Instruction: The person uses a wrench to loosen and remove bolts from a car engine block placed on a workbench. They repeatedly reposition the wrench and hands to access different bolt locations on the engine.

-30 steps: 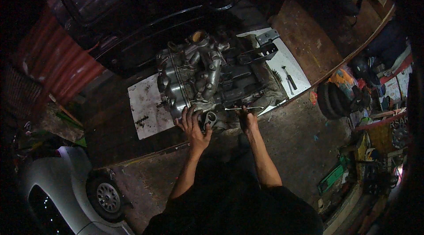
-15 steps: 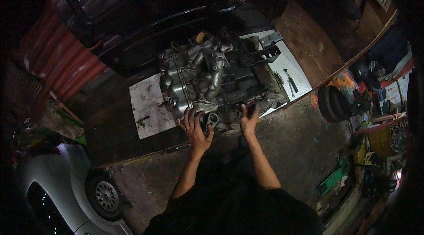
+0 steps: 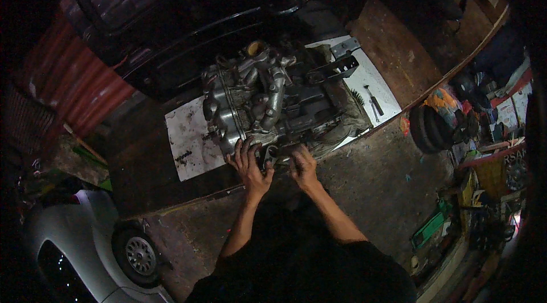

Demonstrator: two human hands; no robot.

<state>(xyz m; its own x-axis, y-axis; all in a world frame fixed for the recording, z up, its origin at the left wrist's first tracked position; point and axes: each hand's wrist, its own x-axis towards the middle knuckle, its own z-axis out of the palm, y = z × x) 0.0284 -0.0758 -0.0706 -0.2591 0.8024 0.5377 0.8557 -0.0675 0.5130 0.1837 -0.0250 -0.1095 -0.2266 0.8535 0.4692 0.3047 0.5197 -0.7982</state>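
Note:
A greasy metal engine (image 3: 276,98) lies on a white board (image 3: 191,143) on the bench. My left hand (image 3: 250,169) rests against its near left corner, fingers stretched out and spread over the metal. Beside the left thumb a round metal opening (image 3: 270,155) shows on the engine's near side. Just right of that opening is my right hand (image 3: 303,169), its fingers curled together close to the near side. Whatever those fingers hold, if anything, is hidden in shadow. A grey cloth (image 3: 354,118) is bunched at the engine's right end.
On the board's right part lie a dark-handled tool (image 3: 376,104) and a small brush (image 3: 357,98). A flat metal bracket (image 3: 345,47) sits at the far right corner. The bench's near edge runs below the engine. A silver car (image 3: 74,234) stands lower left, and clutter with tyres (image 3: 427,129) fills the right.
My right hand has moved left along the engine's near side, toward my left hand, and its spread fingers have curled in. My left hand stays almost in place.

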